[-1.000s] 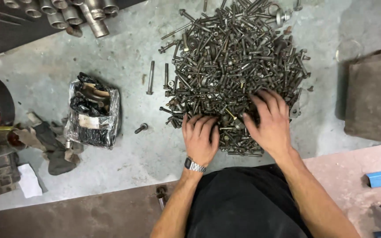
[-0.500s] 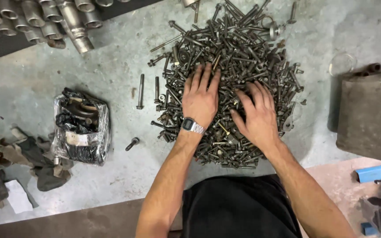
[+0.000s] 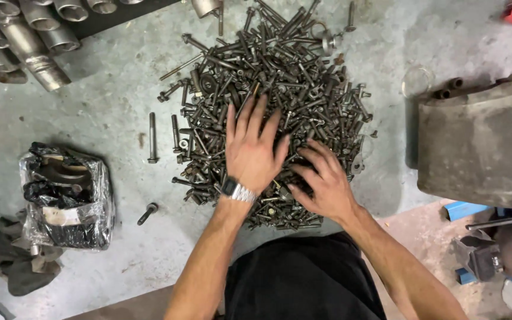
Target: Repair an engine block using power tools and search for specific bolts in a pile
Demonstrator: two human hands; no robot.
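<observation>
Both hands, left hand (image 3: 251, 148) and right hand (image 3: 322, 182), wide open, flat on the bolt pile (image 3: 268, 89); clear plastic package (image 3: 66, 198) with a pale label, well apart on the left.

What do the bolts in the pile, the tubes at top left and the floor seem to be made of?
Pile of bolts: dark, dull metal, probably oily or tarnished steel, with a few brighter glints. The left hand and right hand lie flat on it. Tubes: grey metal with a soft sheen, hollow ends visible. Floor: looks like stained, mottled grey concrete.

A wide heap of dark, greasy bolts (image 3: 280, 89) lies spread on the grey concrete floor (image 3: 102, 106), near its far edge.
</observation>
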